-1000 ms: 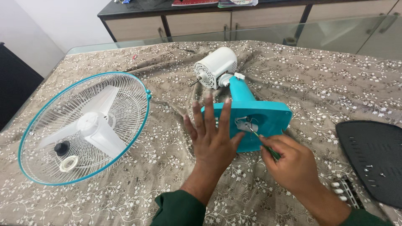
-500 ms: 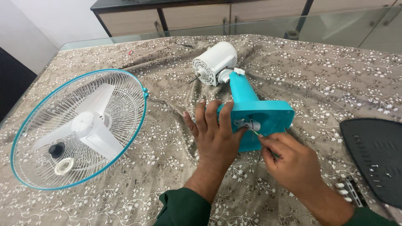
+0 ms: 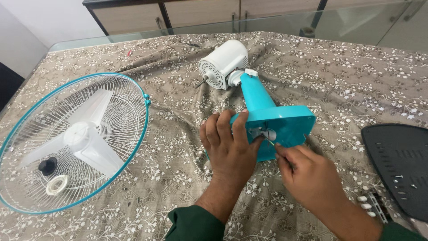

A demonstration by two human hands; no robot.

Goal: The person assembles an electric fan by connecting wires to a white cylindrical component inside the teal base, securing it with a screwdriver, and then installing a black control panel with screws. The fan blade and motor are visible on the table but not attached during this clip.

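Note:
A table fan lies on its side on the cloth: a teal base (image 3: 285,125), a teal neck (image 3: 254,96) and a white motor housing (image 3: 223,62) further back. My left hand (image 3: 229,145) grips the left edge of the teal base, fingers curled over it. My right hand (image 3: 307,178) holds a thin green-handled screwdriver (image 3: 278,149), its tip at the white fittings in the opening on the base's underside.
A teal-rimmed wire fan guard (image 3: 107,82) with white blades (image 3: 82,140), a black knob (image 3: 47,166) and a white ring (image 3: 57,184) lies at left. A black cover plate (image 3: 401,160) with small screws sits at right. A floral cloth (image 3: 178,178) covers the glass table; cabinets stand behind.
My left hand went from spread open above the base to down onto its left edge, gripping it. The right hand stays at the opening with the screwdriver. The view shifted slightly.

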